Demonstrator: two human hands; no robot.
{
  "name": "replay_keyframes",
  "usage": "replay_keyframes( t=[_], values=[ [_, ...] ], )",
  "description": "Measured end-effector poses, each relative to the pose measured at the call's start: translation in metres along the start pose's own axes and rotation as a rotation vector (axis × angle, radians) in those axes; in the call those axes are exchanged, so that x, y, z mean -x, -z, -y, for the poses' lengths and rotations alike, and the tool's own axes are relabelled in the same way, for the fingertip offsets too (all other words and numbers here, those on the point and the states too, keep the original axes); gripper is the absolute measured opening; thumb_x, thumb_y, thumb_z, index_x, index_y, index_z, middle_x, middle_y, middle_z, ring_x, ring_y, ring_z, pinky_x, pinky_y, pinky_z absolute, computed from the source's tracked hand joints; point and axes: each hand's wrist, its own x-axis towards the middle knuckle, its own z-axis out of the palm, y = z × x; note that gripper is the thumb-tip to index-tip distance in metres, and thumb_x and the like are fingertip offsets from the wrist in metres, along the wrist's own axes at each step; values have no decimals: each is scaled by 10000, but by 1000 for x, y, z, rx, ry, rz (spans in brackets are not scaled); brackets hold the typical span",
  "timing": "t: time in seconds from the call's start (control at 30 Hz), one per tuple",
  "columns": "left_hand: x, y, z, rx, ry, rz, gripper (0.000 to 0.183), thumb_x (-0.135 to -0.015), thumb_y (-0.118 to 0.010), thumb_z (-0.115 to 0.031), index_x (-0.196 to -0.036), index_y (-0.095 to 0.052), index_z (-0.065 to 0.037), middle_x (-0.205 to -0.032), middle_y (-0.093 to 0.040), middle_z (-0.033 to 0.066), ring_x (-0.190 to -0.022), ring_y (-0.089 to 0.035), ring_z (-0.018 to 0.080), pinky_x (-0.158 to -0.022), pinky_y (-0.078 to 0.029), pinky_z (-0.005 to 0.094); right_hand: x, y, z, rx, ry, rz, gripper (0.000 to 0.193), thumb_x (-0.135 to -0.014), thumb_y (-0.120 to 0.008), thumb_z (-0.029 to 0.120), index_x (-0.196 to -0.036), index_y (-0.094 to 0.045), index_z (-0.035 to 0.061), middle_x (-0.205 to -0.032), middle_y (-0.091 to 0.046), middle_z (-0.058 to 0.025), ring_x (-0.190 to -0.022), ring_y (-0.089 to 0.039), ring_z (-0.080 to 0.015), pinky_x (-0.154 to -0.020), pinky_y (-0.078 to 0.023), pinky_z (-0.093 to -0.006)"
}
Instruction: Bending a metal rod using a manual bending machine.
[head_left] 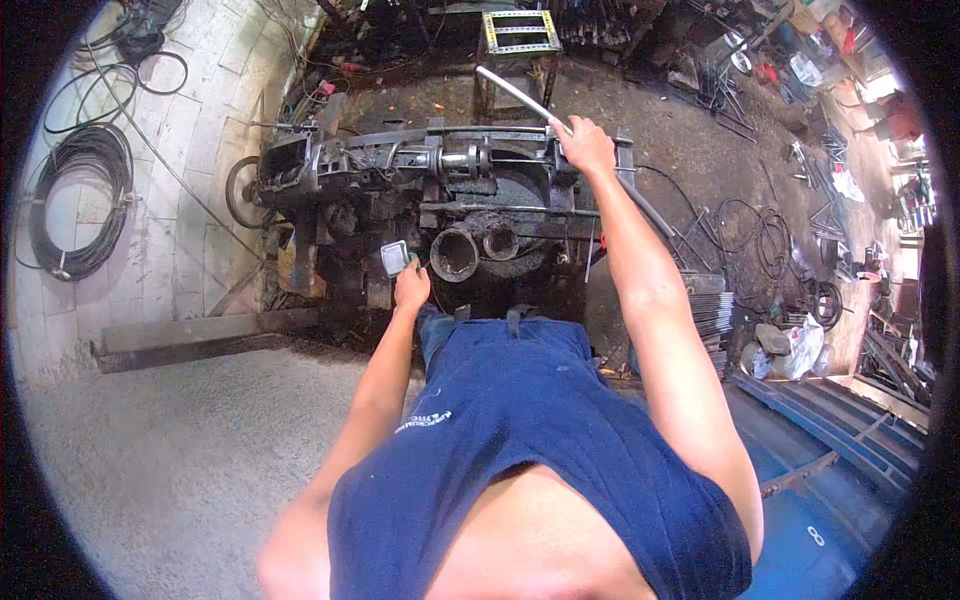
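Note:
My right hand (585,148) is wrapped round a long grey metal tube (512,92). The tube slants from the upper middle down to the right, passing behind my forearm and over the right end of a dark, greasy machine (400,160). Lower down on the left, near the machine's front, my left hand (411,287) is closed on a small object (396,258) with a pale rectangular face and a green part by my fingers; its exact kind is unclear. Two round, open-ended containers or pipe ends (455,254) sit just right of that hand.
A coil of black cable (80,200) hangs on the pale wall at left. A yellow-edged step (521,32) stands beyond the machine. Stacked metal strips (708,315) and a blue metal panel (810,500) lie at right, with loose cables (760,235) on the dirt floor.

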Motion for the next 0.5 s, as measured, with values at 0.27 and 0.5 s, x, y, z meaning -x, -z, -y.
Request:
replay_keyframes(
  t=[0.27,0.5],
  values=[
    [0,-3,1,-4,19,12,445,-910,-553,-272,-1292,-582,-46,-1179,-634,244,-1103,-601,407,-943,-484,460,1,-3,-1,17,15,-19,622,-944,-398,607,-1152,-656,80,-1174,-633,-176,-1108,-594,-361,-952,-437,-494],
    [4,2,-5,28,29,31,446,-911,-553,-262,-1295,-573,-37,-1190,-623,253,-1112,-591,414,-947,-476,478,-1,-1,-9,30,23,-2,628,-953,-372,611,-1124,-670,85,-1158,-639,-178,-1097,-602,-363,-938,-455,-498]
  ],
)
